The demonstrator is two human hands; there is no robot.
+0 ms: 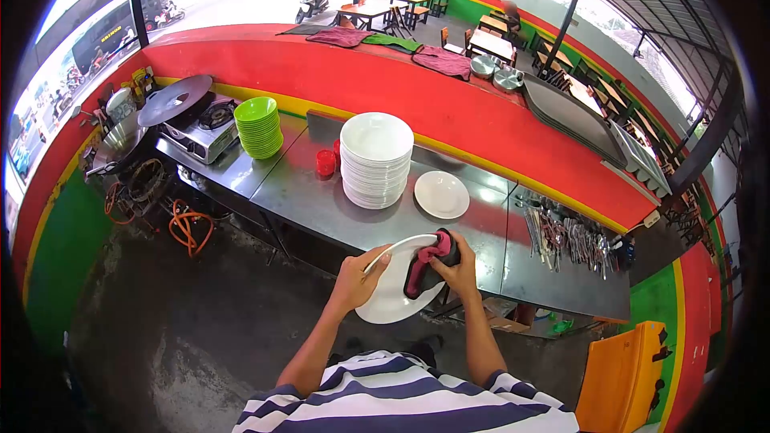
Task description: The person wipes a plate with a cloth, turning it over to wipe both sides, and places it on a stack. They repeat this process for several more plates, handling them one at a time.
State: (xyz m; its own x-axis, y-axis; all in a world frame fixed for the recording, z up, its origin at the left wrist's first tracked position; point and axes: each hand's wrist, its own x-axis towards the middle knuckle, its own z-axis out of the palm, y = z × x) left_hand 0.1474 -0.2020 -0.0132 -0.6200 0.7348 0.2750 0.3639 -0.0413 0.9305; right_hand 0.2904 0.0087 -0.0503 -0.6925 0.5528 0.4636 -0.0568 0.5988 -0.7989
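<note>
While right grip [460, 271] holds cloth [417, 274], left grip [354, 278] clasps plate rim [409, 239].

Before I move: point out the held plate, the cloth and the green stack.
Held plate [387, 293]: head view, on its face, left of the cloth.
Cloth [415, 275]: head view, on its maroon part.
Green stack [261, 135]: head view, on the side of the stacked rims.

We are looking down at a shiny metal counter [477, 250], its seams dividing it into sections. On the left section, a gas stove [210, 135] is sitting beside a stack of green dishes [259, 130]. Along the middle, small red containers [325, 163], a tall stack of white plates [375, 164] and a separate white plate [442, 195] are resting. On the right, loose cutlery [571, 236] is lying spread out.
</note>
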